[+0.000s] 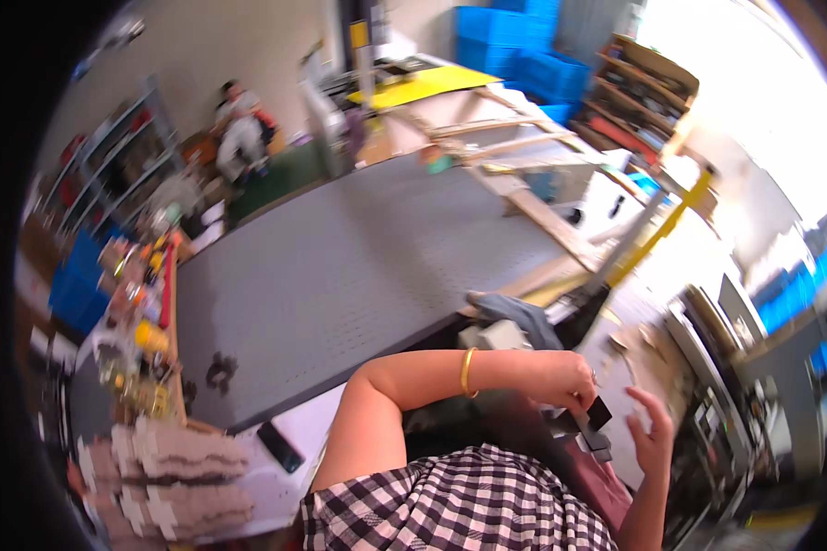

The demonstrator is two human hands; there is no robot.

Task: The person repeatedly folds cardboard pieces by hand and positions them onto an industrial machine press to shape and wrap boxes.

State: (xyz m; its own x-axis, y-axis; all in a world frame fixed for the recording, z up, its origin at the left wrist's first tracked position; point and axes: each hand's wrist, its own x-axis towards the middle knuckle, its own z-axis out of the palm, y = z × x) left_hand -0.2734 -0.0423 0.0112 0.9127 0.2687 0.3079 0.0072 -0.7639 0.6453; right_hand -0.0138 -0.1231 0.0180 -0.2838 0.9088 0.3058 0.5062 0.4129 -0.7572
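My left arm, with a gold bangle (469, 373), reaches across to the right. Its hand (565, 380) is closed, fingertips pinched at a small flat black square piece (599, 413). Just under that piece are grey, block-like parts (594, 442); blur hides what they are. To the right my right hand (651, 428) is open, its fingers apart and curved, with nothing in it. It faces the black piece without touching it. Pinkish cloth (606, 482) lies below, between the two hands.
A large grey perforated tabletop (340, 266) spans the middle, with a black object (220, 370) on it. Stacked patterned pieces (175, 468) and a phone (280, 447) lie at lower left. Machinery (712, 413) stands right. A person (243, 133) sits far back; blue crates (501, 41) are behind.
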